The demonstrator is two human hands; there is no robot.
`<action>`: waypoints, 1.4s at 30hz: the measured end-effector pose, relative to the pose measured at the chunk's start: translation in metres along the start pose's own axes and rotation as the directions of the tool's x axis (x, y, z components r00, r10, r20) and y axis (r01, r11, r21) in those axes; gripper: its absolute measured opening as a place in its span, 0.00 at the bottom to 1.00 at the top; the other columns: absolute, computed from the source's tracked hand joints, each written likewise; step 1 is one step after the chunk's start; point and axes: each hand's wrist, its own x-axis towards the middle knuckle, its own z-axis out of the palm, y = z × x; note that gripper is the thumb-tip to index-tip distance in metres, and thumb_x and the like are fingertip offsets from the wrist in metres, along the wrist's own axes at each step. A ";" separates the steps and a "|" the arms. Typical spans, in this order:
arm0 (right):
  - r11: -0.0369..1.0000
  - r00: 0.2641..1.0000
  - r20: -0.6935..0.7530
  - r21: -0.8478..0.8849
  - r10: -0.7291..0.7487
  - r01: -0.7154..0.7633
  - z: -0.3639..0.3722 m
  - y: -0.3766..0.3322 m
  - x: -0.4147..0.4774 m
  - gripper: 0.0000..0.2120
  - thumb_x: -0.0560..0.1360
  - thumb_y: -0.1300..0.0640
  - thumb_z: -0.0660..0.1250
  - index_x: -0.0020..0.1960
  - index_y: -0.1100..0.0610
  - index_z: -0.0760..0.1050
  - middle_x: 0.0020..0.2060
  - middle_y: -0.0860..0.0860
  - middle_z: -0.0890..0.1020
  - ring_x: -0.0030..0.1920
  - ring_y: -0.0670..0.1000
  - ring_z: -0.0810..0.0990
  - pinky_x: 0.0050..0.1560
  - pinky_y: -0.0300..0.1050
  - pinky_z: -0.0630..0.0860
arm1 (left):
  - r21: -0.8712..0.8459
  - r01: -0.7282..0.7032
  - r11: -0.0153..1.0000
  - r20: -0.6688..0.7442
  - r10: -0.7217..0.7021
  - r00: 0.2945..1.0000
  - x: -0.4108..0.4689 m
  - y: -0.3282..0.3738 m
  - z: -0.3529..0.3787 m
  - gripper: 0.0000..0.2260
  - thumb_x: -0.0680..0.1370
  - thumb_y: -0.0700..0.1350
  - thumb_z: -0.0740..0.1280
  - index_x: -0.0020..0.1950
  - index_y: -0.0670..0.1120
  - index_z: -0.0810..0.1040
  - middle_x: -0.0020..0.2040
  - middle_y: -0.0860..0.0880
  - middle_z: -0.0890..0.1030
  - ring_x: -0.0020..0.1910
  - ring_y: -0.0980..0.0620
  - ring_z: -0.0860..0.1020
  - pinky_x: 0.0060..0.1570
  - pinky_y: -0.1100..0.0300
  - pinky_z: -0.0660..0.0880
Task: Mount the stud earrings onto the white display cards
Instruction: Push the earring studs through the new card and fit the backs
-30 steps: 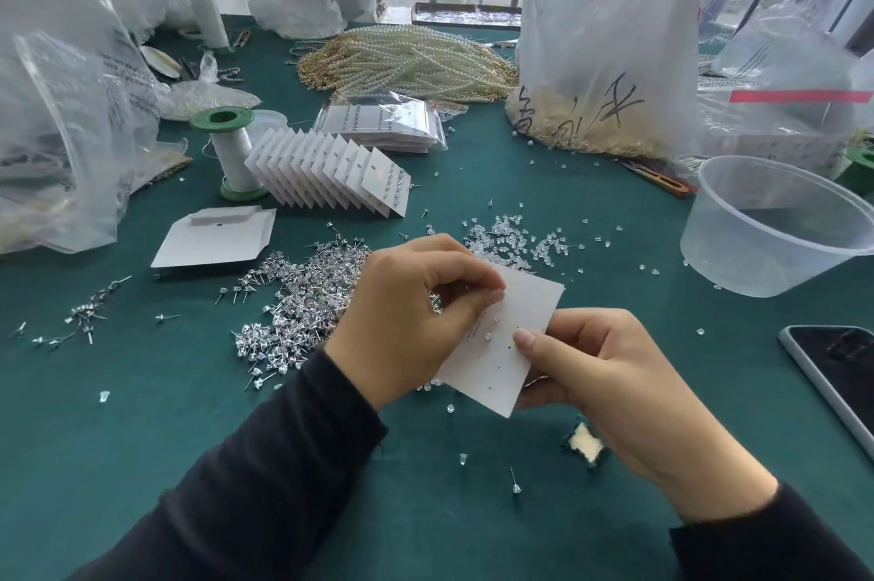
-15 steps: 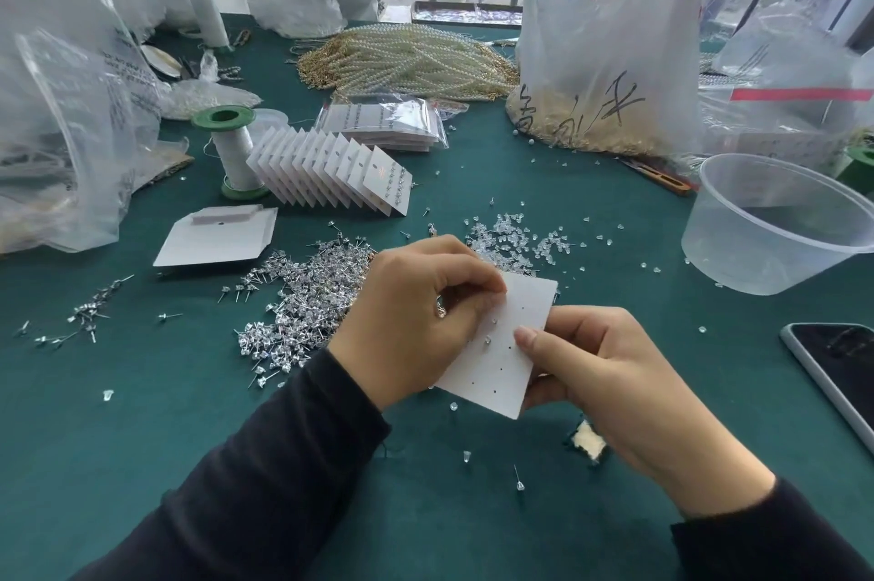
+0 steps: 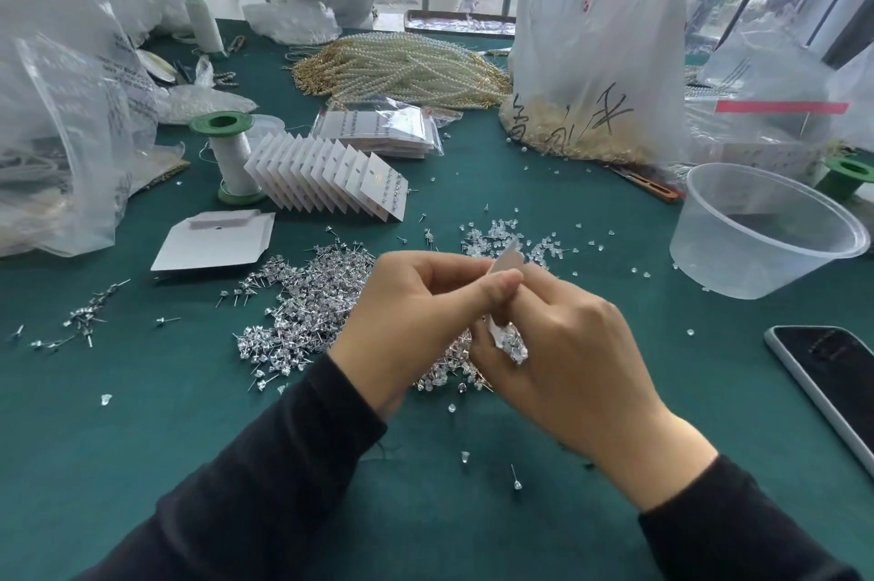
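Your left hand (image 3: 416, 315) and right hand (image 3: 567, 358) meet just above the green table (image 3: 142, 415), with a white card (image 3: 507, 260) held between them, turned almost edge-on to you so only its top corner and a sliver lower down show. Your left fingers are curled in and the thumb lies pressed flat against the card, pinching it. Your right hand shows its back, its fingers bent in toward the card and touching your left thumb; the fingertips are hidden, so you cannot tell exactly how they grip, nor whether a stud sits between them. The pile of stud earrings (image 3: 302, 311) lies on the table just beside and partly under your left hand, with a scatter of clear backs (image 3: 492, 236) just beyond the card. Farther back, a fanned row of filled cards (image 3: 331, 174) stands beside a green spool (image 3: 231, 159), and a blank card (image 3: 213, 245) lies flat near the pile. A plastic bowl (image 3: 766, 240) and a phone (image 3: 832, 377) sit well off to your right.
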 end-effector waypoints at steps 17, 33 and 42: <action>0.238 0.781 0.427 0.787 0.456 -0.569 0.002 0.022 0.013 0.09 0.64 0.53 0.70 0.40 0.57 0.81 0.37 0.54 0.84 0.39 0.53 0.80 0.45 0.54 0.75 | -0.352 0.171 0.920 0.031 -0.171 0.985 0.004 -0.001 -0.010 0.08 0.66 0.41 0.70 0.41 0.37 0.82 0.44 0.41 0.83 0.41 0.50 0.81 0.46 0.57 0.79; -0.111 0.700 0.617 0.773 0.359 -0.625 0.001 0.023 0.004 0.07 0.67 0.59 0.71 0.43 0.58 0.84 0.39 0.54 0.85 0.40 0.51 0.82 0.44 0.48 0.78 | -0.021 0.053 0.998 -0.107 -0.055 0.993 0.002 -0.007 -0.001 0.15 0.65 0.53 0.69 0.36 0.40 0.83 0.36 0.43 0.84 0.37 0.49 0.80 0.44 0.51 0.78; 0.337 0.797 0.382 0.757 0.468 -0.560 -0.004 0.017 0.002 0.07 0.68 0.56 0.66 0.39 0.55 0.82 0.46 0.51 0.78 0.39 0.51 0.76 0.37 0.47 0.72 | -0.309 0.364 0.878 0.140 -0.337 0.931 0.004 -0.005 -0.007 0.14 0.65 0.44 0.68 0.41 0.34 0.80 0.37 0.41 0.84 0.36 0.50 0.83 0.37 0.59 0.81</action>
